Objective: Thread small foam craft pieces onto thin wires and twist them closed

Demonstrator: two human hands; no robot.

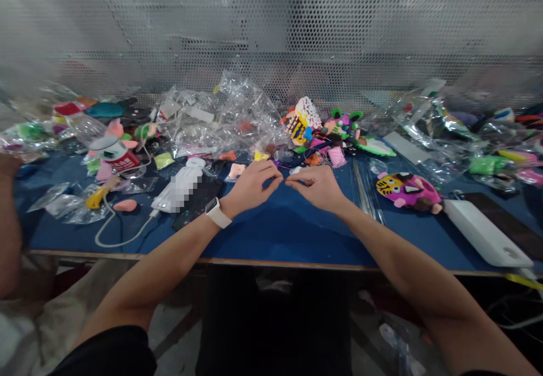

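Observation:
My left hand [253, 186] and my right hand [317, 186] meet over the middle of the blue table [280, 232], fingertips nearly touching. Both hands are pinched closed on something too small to make out. A white watch [218, 213] sits on my left wrist. Just beyond the fingers lie small clay pieces: a peach piece [236, 170], a yellow piece [261, 155] and a pink piece [336, 156].
Crumpled clear plastic bags [220, 119] pile up at the back. Colourful clay figures [303, 120] stand behind my hands, and a pink and yellow tiger figure [407, 190] lies to the right. A white power bank [483, 232], a phone [197, 203], a cable and a glue bottle [114, 152] lie about. Another person's arm [8, 223] is at the left edge.

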